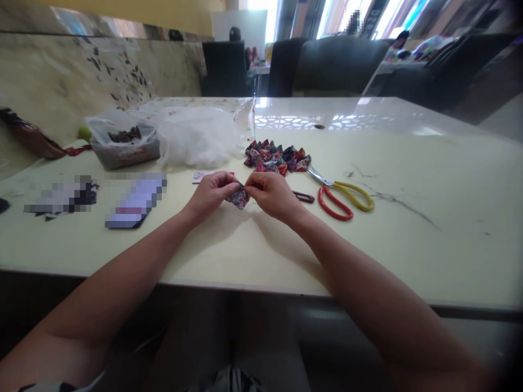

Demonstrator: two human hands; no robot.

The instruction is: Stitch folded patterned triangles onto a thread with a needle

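A small patterned fabric piece (239, 198) is pinched between the left hand (210, 191) and right hand (269, 193) just above the tabletop (408, 228), apparently half-folded. A pile of finished folded pieces (277, 158) is noted beyond, scissors (341, 195) beside it.

A pile of small folded patterned fabric pieces (278, 158) lies on the pale cream table (429, 228). Just right of it are red- and yellow-handled scissors (341, 195). A heap of white fluffy stuffing (198, 136) sits left of the pile, beside a clear plastic bag holding what looks like dark scraps (122, 140). Black chairs (226, 68) stand behind.
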